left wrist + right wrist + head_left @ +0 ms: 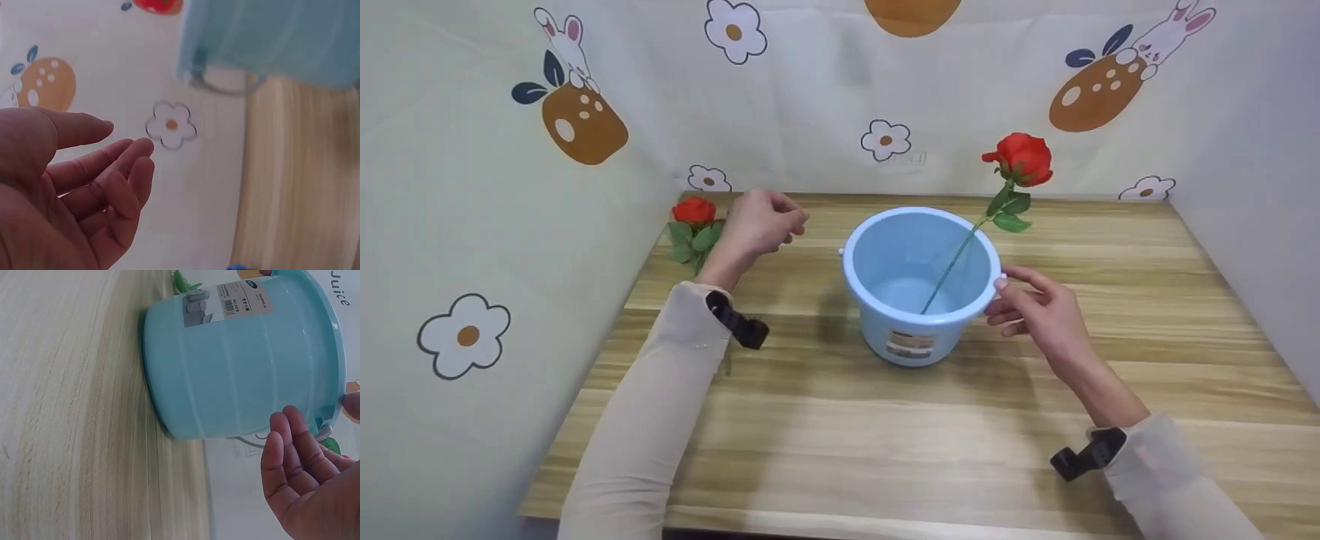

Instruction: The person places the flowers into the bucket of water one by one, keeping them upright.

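Note:
A light blue bucket [911, 337] stands upright on the table, its side also filling much of the right wrist view [236, 365]. One red rose [1020, 159] leans in it, its stem against the right rim. My right hand [1046, 319] grips the bucket's right rim, thumb at the rim and fingers at the outer wall, as the right wrist view shows of the hand [315, 478]. Left of the bucket, my left hand [761, 221] is raised, empty, with loosely bent fingers [112, 185]. Another red rose [694, 211] lies at the left, its stem partly behind my left forearm.
The wooden table [840, 465] meets a patterned cloth wall [810, 112] at the back, with walls at both sides. A thin curved handle [225, 90] hangs by the bucket. A small blue thing [237, 268] shows at the bottom edge of the left wrist view.

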Demonstrator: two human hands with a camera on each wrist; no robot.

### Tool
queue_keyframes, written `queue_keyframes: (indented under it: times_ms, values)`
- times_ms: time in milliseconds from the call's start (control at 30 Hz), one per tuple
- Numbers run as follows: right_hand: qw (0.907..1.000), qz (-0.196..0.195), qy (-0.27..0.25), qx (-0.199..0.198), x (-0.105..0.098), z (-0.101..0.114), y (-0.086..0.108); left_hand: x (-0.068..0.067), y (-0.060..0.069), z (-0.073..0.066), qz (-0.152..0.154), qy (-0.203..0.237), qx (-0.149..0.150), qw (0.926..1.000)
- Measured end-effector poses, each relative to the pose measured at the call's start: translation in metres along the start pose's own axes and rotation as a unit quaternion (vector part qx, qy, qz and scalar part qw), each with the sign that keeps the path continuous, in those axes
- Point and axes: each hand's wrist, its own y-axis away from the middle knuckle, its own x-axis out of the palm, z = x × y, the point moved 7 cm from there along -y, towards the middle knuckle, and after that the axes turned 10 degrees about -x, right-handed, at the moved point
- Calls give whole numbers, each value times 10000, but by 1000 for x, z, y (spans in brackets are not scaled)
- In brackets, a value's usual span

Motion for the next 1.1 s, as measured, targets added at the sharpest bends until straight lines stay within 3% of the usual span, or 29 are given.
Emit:
queue_keyframes:
  times_ms: [200,300,467,700,900,1100]
  values:
    - [10000,44,25,-31,1,0,0,-23,-9,35,-312,48,-90,9995]
    - [10000,-12,-42,-34,1,1,0,-30,-11,48,-416,99,-223,9988]
    - [10000,-43,-16,-1,1,0,1,-36,-14,65,-587,-172,-197,9979]
    - [10000,-43,48,31,1,-1,1,-41,-15,83,-642,-340,-225,9971]
    - [10000,-5,59,60,1,-1,2,-44,-14,96,-595,-198,-397,9972]
    - [10000,-27,54,68,0,-1,1,-47,-14,107,-599,-588,-480,9953]
